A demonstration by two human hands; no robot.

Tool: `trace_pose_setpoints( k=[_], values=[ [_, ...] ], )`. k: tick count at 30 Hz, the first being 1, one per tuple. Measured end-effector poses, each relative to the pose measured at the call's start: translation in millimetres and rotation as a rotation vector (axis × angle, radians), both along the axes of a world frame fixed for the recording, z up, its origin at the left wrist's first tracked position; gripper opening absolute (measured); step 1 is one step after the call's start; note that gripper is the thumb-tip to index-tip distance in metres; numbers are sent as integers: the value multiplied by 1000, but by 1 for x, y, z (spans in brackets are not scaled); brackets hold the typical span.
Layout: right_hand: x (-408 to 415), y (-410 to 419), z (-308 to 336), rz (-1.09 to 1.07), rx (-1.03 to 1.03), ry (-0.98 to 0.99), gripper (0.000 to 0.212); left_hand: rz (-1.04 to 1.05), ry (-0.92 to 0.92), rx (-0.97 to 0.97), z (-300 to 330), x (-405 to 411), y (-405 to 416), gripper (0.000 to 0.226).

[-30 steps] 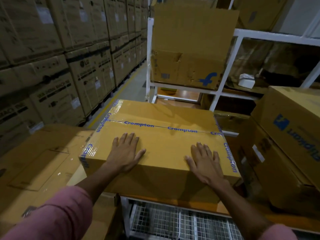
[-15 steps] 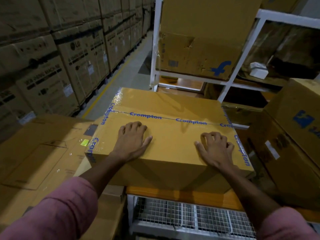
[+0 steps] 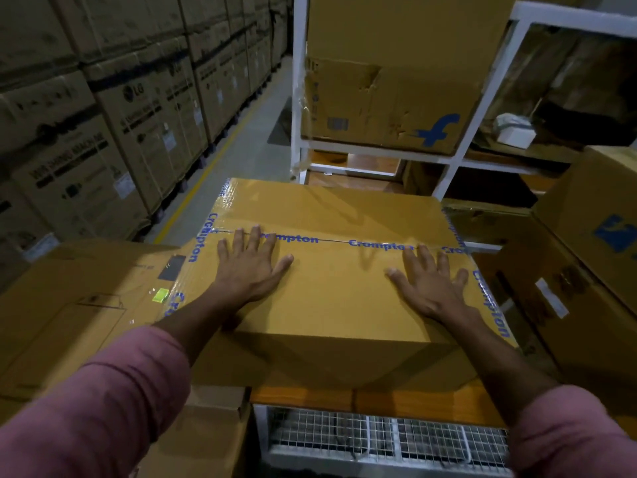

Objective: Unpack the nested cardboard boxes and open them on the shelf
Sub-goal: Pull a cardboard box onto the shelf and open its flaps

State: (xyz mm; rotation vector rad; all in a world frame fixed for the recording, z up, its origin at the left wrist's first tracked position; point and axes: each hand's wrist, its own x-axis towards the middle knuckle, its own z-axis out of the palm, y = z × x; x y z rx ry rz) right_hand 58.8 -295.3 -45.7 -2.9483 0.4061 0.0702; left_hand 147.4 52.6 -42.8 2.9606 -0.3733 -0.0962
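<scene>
- The left hand (image 3: pixel 249 267) and right hand (image 3: pixel 429 282) lie flat, fingers spread, gripping nothing, on top of a large tan cardboard box sealed with clear tape printed in blue (image 3: pixel 331 270).
- That box rests under both palms on the orange wooden shelf board (image 3: pixel 379 400), its near edge towards the person.
- Step in hand, as I judge it: settling the sealed box before opening; next the taped centre seam (image 3: pixel 331 240) just beyond the fingertips must be split (no blade in sight).
- The cardboard looks matte and stiff, the tape glossy and crinkled.
- Left of the left hand sits a film-wrapped brown carton (image 3: pixel 79 305); below, a wire mesh panel (image 3: pixel 379 439).
</scene>
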Motion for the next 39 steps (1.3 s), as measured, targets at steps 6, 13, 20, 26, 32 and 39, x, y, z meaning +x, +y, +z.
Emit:
trace_pose_setpoints(
  k=[6,13,20,26,32,39],
  values=[
    [61,-34,4,-39,6,39,88,136,-2,38,0,50,3,84],
    [103,-73,12,-71,96,90,82,215,47,48,4,92,7,89],
    [121,-88,8,-46,103,59,88,209,65,42,3,115,14,83],
    [128,-93,0,-43,63,20,93,267,79,34,5,120,18,91],
    [118,-89,8,-57,98,1,90,287,85,41,4,121,24,101],
    [84,-86,22,-78,205,-242,90,264,-15,-15,20,87,27,95]
  ],
)
